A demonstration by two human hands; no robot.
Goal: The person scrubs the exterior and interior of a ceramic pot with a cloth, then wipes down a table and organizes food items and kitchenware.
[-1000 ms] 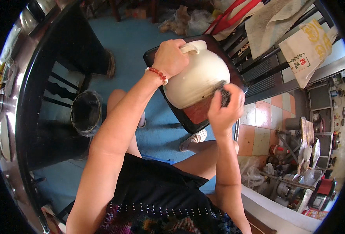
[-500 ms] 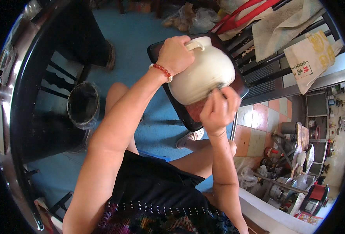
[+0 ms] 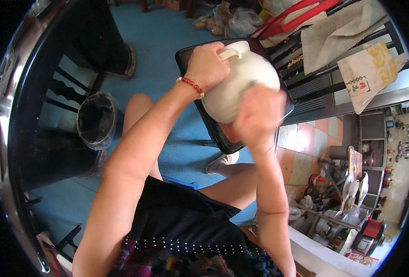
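The left hand (image 3: 207, 67) gripped the white pot (image 3: 241, 83) by its handle — the right hand (image 3: 258, 113) pressed its side, fingers blurred, grip unclear.

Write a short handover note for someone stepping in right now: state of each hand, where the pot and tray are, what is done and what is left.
Left hand: gripping the white pot near its looped handle, steadying it.
Right hand: pressed on the pot's near side, blurred by motion; any tool in it cannot be made out.
Pot: tilted on its side over the dark tray, which sits above the blue floor.
Done: pot held and being worked on its outside.
Left: cannot tell how much of the surface remains; a black bin stands to the left.
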